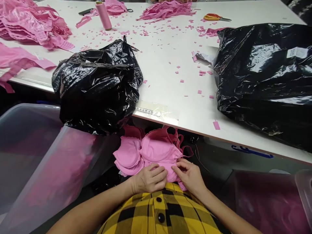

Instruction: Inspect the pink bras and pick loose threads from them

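Several pink bras (158, 146) lie stacked on my lap, just below the table edge, with cups facing up and straps bunched at their right side. My left hand (152, 178) is closed over the lower band of the top bra, its fingers curled against the fabric. On the right end of that same band, my right hand (191, 175) pinches the cloth between thumb and fingers. Both hands rest close to the yellow and black checked shirt (158, 211).
On the white table (165, 65) sit a black plastic bag (97, 87), a larger black bag (263, 81), a pink thread cone (104, 16), scissors (215, 17), pink scraps and a pink garment pile (29, 26). Plastic bins (46, 169) stand left and right (268, 195).
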Motion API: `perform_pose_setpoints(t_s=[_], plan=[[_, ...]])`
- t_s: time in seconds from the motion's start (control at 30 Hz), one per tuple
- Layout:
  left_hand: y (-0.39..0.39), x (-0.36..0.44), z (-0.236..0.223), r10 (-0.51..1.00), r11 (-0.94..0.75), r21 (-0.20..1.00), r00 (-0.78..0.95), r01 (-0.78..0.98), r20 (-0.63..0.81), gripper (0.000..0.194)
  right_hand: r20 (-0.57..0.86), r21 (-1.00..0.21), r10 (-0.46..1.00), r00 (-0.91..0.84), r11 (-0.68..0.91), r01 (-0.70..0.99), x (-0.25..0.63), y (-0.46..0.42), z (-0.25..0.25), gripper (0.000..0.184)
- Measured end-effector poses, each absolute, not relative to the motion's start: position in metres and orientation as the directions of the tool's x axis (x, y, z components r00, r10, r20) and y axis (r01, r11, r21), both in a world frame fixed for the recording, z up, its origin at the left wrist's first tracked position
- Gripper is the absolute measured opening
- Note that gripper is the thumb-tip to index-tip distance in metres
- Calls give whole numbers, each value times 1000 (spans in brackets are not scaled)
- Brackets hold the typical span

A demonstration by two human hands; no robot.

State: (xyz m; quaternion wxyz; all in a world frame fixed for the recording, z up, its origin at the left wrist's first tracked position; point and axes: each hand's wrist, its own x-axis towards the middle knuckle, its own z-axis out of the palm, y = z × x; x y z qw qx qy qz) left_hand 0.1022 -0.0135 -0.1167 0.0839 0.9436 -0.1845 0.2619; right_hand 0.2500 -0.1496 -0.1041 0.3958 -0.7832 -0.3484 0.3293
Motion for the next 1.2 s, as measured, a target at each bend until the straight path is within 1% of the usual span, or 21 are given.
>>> perform_pose_setpoints(t_s=[0.13,0.23,0.3,0.4,0.47,0.57,0.63,0.73,0.8,0.87,0.9,0.93,0.97,1.0,1.03,1.07,1.1,1.13,1.17,1.2], plan=[[-16,101,-119,-298,-927,52,811,-372,503,10,-148,-853,765,626,-419,311,244,-152,-110,14],[-17,101,-119,-302,-928,38,809,-370,504,12,-94,-831,768,633,-411,376,242,-151,-112,13],[-18,101,-119,-302,-930,30,806,-368,509,12,-83,-819,767,636,-417,395,242,-150,-112,13],[-19,101,-117,-298,-931,26,799,-364,523,12,-68,-818,769,635,-408,406,242,-150,-111,15],[-19,101,-118,-300,-928,31,797,-370,523,10,-43,-809,780,624,-394,436,243,-150,-111,20],[-19,101,-120,-300,-927,42,805,-372,511,9,-13,-769,793,608,-396,501,244,-147,-116,23],[-19,102,-121,-296,-931,42,820,-361,490,10,3,-749,768,640,-423,510,245,-145,-121,23],[-20,104,-117,-309,-932,25,829,-362,466,12,-52,-770,713,699,-474,427,247,-146,-125,25],[-19,102,-108,-341,-918,17,813,-395,472,13,-132,-789,755,643,-472,393,253,-152,-122,28],[-14,97,-98,-347,-906,39,792,-421,503,14,-165,-775,820,548,-452,441,265,-161,-115,30],[-10,93,-93,-313,-911,66,788,-407,529,15,-162,-749,820,550,-464,472,273,-164,-110,31],[-4,86,-88,-243,-929,102,793,-356,559,15,-148,-714,795,588,-497,494,281,-166,-105,32],[2,79,-85,-129,-955,146,802,-259,583,14,-141,-680,767,625,-534,503,289,-166,-100,33],[10,71,-83,25,-974,197,806,-115,592,15,-128,-655,745,654,-559,508,295,-164,-95,34],[18,62,-82,208,-965,255,792,69,574,18,-113,-642,737,667,-566,517,300,-159,-91,36],[27,54,-83,399,-913,308,749,269,529,21,-99,-635,746,658,-556,536,303,-151,-86,37],[37,46,-85,581,-813,356,684,461,441,25,-87,-628,769,633,-536,565,304,-141,-83,39],[46,40,-89,725,-686,399,611,608,318,32,-81,-612,798,597,-513,602,303,-129,-80,41],[54,36,-92,813,-571,428,553,700,180,39,-100,-580,827,553,-500,643,301,-116,-78,43],[60,33,-96,861,-474,436,507,765,46,45,-132,-537,846,517,-499,680,299,-104,-77,43]])
